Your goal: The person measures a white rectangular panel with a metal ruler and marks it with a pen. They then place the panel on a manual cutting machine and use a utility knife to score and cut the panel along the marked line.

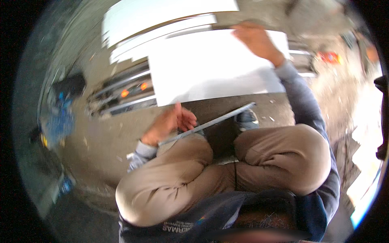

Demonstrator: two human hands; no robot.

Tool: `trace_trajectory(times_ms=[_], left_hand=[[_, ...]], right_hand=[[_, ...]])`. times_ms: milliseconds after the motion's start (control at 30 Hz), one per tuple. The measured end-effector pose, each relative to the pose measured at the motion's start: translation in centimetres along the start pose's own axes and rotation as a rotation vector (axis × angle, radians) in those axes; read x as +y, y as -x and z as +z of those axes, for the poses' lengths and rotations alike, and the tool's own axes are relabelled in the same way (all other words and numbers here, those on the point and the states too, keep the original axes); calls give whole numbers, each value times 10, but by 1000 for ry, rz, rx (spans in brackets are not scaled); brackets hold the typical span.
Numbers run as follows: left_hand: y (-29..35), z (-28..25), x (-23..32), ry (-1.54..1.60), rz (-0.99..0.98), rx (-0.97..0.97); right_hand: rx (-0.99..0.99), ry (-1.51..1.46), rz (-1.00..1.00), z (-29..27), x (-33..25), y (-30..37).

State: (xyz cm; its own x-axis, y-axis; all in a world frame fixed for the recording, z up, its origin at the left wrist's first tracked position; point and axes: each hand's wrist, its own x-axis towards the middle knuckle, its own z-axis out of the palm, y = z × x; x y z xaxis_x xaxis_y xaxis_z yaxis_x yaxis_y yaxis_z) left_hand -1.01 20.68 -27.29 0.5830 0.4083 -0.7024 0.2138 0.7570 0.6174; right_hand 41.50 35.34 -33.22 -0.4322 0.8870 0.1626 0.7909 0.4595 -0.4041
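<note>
A bright white rectangular sheet (210, 67) lies in front of me across a low frame with metal rails (125, 107). At its far right edge is my right hand (257, 42), the fingers bent over that edge and gripping it. My left hand (176, 121) is just below the sheet's near left edge, slightly blurred, with the thumb raised toward the edge and the other fingers apart. A narrow grey strip (219, 119) slants over my shoes and left knee, its left end passing close by my left hand; no grip on it shows.
More white sheets (162, 20) with jagged left ends lie beyond. Two orange spots (125, 93) show on the frame. A red-orange packet (329, 57) lies on the right, a blue crumpled item (58, 121) on the left. My bent knees (283, 158) flank the near side.
</note>
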Motion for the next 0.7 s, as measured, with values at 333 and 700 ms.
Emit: trace_trajectory(times_ms=[333, 700], left_hand=[[-63, 45, -36, 605, 143, 263], [10, 42, 104, 33, 673, 849]], right_hand=[[-290, -115, 307, 13, -38, -55], [262, -145, -29, -148, -97, -8]])
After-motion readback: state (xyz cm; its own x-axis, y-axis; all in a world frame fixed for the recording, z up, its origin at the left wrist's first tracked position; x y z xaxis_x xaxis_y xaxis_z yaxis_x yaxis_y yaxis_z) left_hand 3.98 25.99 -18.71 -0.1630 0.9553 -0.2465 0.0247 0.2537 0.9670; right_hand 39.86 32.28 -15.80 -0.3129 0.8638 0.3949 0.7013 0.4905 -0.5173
